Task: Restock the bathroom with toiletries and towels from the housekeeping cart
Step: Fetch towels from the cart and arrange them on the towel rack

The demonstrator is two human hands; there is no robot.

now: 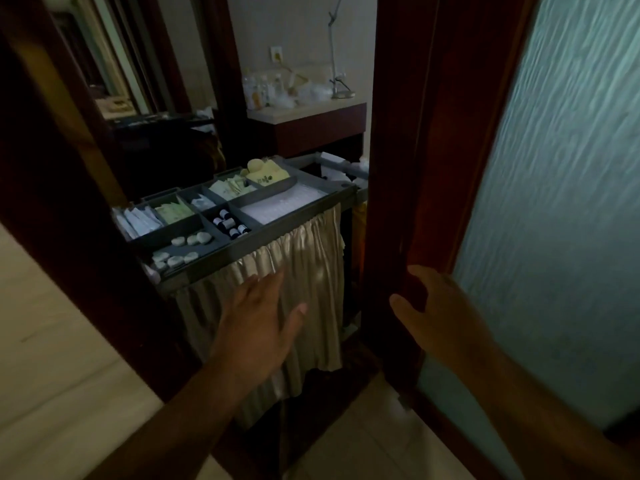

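A cream, vertically pleated curtain (311, 258) hangs just beyond the left hand (256, 327), under the housekeeping cart's grey tray (242, 244). Above that hand are white round soaps (191, 240), dark bottles (228, 223) with white caps, pale green packets (175, 212) and yellow pouches (268, 174). At the right hand (440, 306), the door frame (398, 168) is dark reddish-brown wood; beyond it, teal frosted glass (561, 168) carries a rippled pattern. Beige floor tiles (52, 375) lie left of the left hand.
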